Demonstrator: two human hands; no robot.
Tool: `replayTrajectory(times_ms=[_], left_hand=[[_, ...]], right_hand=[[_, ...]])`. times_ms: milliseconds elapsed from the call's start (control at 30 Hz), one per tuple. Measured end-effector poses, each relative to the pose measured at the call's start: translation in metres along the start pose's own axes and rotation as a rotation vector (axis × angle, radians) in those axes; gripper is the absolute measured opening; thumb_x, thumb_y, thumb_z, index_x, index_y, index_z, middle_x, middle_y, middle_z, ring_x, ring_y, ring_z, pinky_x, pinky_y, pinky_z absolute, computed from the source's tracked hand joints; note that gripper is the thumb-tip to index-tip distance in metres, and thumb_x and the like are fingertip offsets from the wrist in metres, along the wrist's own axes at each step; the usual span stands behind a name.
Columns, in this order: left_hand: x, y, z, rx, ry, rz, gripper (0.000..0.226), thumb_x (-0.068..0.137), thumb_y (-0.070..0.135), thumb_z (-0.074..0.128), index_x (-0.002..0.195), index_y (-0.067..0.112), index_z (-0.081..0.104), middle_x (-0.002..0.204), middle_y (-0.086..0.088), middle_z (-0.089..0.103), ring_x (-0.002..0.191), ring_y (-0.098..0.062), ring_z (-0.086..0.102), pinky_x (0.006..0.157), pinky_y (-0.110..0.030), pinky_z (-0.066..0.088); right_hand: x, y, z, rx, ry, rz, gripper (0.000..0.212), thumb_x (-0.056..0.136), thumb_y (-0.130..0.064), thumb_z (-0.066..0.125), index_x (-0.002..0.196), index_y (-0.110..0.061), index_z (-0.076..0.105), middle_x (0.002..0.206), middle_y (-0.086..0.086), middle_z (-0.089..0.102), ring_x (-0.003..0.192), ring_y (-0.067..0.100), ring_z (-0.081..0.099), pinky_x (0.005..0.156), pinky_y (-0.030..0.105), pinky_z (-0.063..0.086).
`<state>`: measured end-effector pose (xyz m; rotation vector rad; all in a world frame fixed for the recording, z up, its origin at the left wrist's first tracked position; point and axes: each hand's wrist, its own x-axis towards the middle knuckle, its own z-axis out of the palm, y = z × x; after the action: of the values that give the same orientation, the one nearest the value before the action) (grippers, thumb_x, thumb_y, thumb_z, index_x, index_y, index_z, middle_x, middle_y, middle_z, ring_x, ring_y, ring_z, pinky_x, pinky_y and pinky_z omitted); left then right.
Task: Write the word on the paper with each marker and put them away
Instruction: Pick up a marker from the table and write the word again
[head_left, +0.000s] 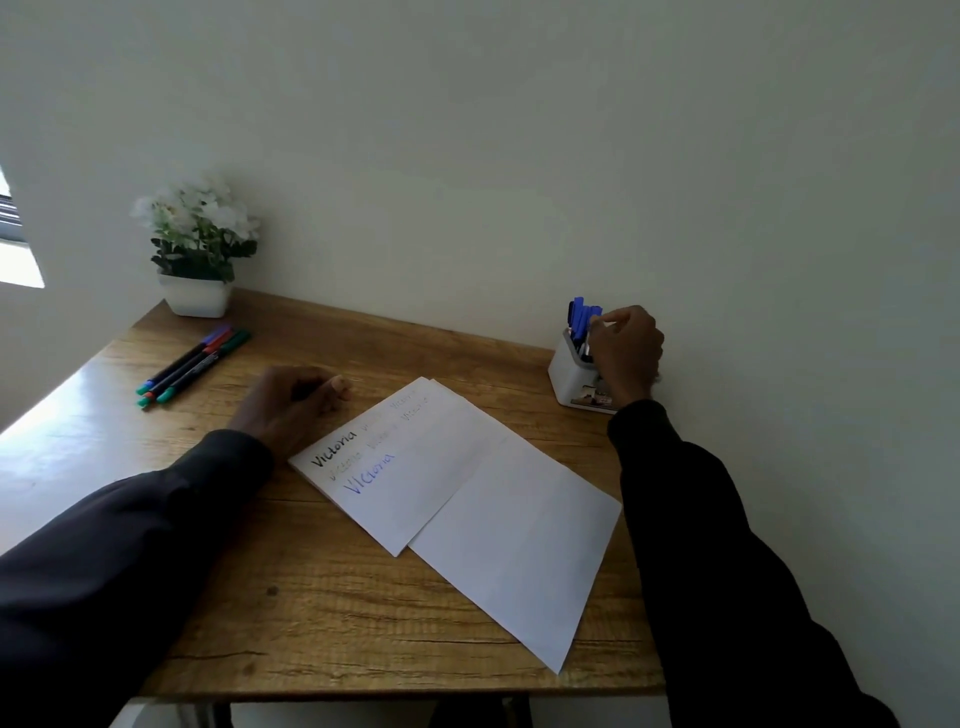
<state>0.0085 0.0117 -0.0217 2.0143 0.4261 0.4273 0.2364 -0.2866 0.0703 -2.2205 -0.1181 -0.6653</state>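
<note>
The right hand (626, 348) curls over blue-capped markers (583, 314) in the white square plastic holder (569, 376) at two o'clock; its grip cannot be told. The left hand (291, 402) rests loosely curled, empty, by the white paper (467, 493). A snagged cap could tip the holder.

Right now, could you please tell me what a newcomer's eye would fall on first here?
The white paper mid-table, with Victoria written in black and blue, draws the eye first. Next, the right hand at the blue markers in the white holder, far right; loose markers lie far left.
</note>
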Motion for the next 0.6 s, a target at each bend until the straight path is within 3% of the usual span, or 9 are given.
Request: replayTrajectory(times_ms=[133,233,400,533,600], left_hand=[[-0.005,0.007,-0.003,-0.002,0.024,0.003,0.019,0.099,0.032,0.056,0.097,0.022,0.071,0.091,0.003,0.070,0.086,-0.014,0.065,0.070,-0.026,0.050],[-0.013,0.013,-0.012,-0.017,0.023,0.002,0.019,0.099,0.031,0.055,0.098,0.019,0.071,0.094,0.000,0.070,0.090,-0.015,0.065,0.079,-0.032,0.054],[-0.027,0.003,-0.046,-0.038,0.120,-0.038,0.013,0.092,0.026,0.066,0.098,0.015,0.072,0.094,0.001,0.072,0.086,-0.013,0.069,0.084,-0.036,0.058],[-0.049,-0.009,-0.079,-0.120,0.222,-0.052,0.018,0.089,0.025,0.070,0.099,0.010,0.074,0.094,-0.003,0.073,0.084,-0.019,0.070,0.079,-0.033,0.060],[-0.058,-0.017,-0.094,-0.142,0.262,-0.042,0.020,0.089,0.024,0.071,0.100,0.009,0.074,0.092,-0.005,0.074,0.082,-0.019,0.071,0.075,-0.031,0.059]], right_hand=[[-0.036,-0.023,0.012,0.204,-0.152,-0.081,0.006,0.089,-0.007,0.068,0.089,-0.003,0.072,0.079,0.003,0.068,0.069,0.010,0.061,0.062,0.011,0.043],[-0.067,-0.037,0.029,0.304,-0.371,-0.162,0.002,0.087,-0.006,0.070,0.088,-0.007,0.072,0.080,0.003,0.070,0.074,0.010,0.065,0.067,0.015,0.051],[-0.100,-0.062,0.054,0.281,-0.568,-0.221,0.007,0.085,-0.017,0.077,0.078,-0.016,0.074,0.064,-0.005,0.069,0.054,0.005,0.061,0.056,0.021,0.049],[-0.118,-0.085,0.073,0.302,-0.721,-0.302,0.006,0.086,-0.013,0.077,0.081,-0.015,0.074,0.071,0.003,0.074,0.061,0.019,0.069,0.060,0.033,0.058],[-0.125,-0.098,0.084,0.277,-0.760,-0.389,0.003,0.086,-0.013,0.077,0.083,-0.013,0.075,0.076,0.002,0.075,0.064,0.016,0.069,0.062,0.029,0.057]])
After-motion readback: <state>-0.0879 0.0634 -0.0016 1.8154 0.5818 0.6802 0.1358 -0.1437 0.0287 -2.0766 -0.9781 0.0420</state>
